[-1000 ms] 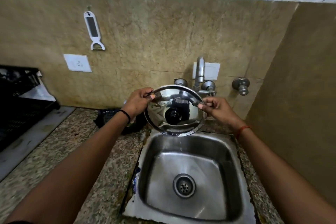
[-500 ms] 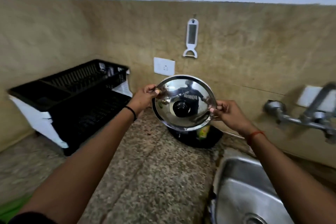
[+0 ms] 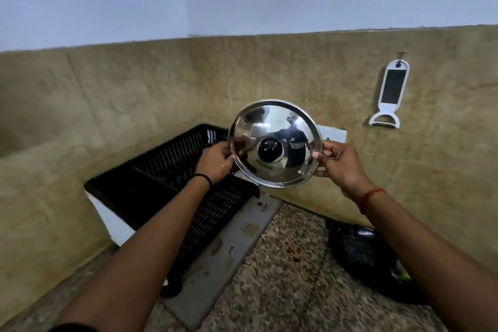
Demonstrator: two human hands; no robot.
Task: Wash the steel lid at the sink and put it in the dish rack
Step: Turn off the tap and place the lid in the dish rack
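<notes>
We held lid (image 3: 275, 144) upright by rim — left hand (image 3: 215, 160), right hand (image 3: 336, 160) pinching opposite edges; rack (image 3: 161, 186) lay below-left, nearer left hand.

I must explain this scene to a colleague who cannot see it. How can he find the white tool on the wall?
Follow the tan stone backsplash to the right, past the steel lid. The white peeler hangs there from a hook, alone on the wall, with a dark panel in its handle.

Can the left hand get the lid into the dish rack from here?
Probably yes. The left hand grips the steel lid at its rim, right over the open black dish rack, with nothing visible between them.
</notes>
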